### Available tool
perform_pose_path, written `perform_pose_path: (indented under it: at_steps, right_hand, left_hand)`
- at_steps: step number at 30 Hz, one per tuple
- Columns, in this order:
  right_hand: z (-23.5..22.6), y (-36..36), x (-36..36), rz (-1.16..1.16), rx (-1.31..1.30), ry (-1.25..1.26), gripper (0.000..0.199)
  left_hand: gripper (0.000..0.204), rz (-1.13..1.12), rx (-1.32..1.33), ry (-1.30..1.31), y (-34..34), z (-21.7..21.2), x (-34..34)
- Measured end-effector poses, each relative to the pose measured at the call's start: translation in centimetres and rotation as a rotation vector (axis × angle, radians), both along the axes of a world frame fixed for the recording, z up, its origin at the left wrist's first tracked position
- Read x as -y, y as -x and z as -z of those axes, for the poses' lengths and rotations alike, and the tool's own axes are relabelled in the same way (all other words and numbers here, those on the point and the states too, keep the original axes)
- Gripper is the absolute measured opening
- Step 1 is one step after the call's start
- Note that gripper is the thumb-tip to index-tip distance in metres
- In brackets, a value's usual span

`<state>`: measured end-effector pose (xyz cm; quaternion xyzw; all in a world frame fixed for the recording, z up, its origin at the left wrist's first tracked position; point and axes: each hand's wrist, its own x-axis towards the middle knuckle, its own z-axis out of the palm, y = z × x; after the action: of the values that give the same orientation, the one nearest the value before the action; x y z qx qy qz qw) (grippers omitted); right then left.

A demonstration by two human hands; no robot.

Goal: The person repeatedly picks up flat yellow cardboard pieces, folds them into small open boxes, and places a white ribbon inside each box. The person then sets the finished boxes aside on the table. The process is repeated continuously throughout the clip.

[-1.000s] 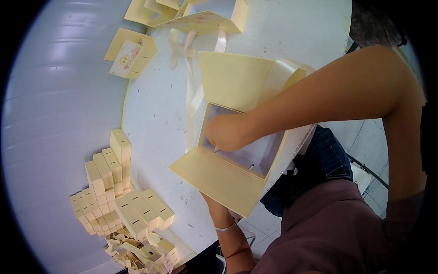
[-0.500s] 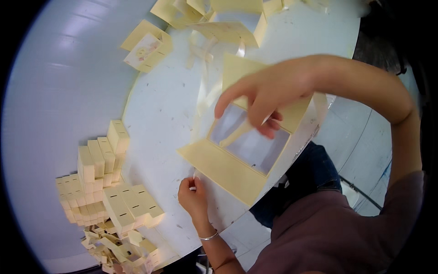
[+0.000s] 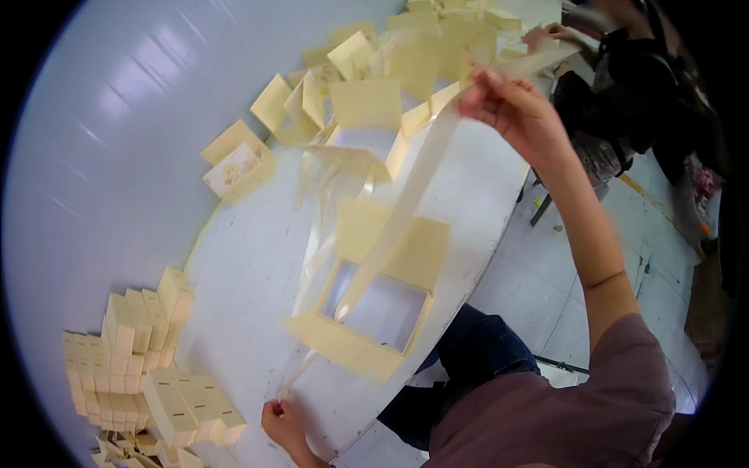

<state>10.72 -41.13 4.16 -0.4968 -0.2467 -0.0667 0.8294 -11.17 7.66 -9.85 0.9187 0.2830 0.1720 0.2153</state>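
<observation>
An open cream gift box point(image 3: 367, 312) with spread flaps lies on the white table point(image 3: 257, 265) in front of me. A long cream ribbon point(image 3: 406, 195) runs taut across the box, from low left to high right. My right hand point(image 3: 519, 109) is raised far above the box and pinches the ribbon's upper end. My left hand point(image 3: 282, 421) sits at the table's near edge and pinches the ribbon's lower end.
Stacks of small cream boxes point(image 3: 148, 359) stand at the left. More open gift boxes point(image 3: 367, 101) and flat cards point(image 3: 234, 168) crowd the far side of the table. Another person in dark clothes point(image 3: 624, 70) works at the upper right. Grey floor lies to the right.
My right hand has left the inside of the box and risen up and away, drawing the ribbon taut. My left hand has come onto the table edge, holding the other end.
</observation>
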Motion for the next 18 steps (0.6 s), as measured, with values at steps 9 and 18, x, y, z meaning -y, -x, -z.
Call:
perform_pose_path:
  at_steps: [9, 18]
  right_hand:
    - [0.2, 2.5, -8.7, -0.191, 0.105, 0.516, 0.024]
    - [4.8, 3.0, -16.3, -0.713, 0.087, 1.331, 0.026]
  left_hand:
    - [0.036, 0.142, 0.352, -0.075, 0.6, -3.2, 5.6]
    - [0.055, 0.580, 0.221, 0.925, -1.3, -4.0, 13.6]
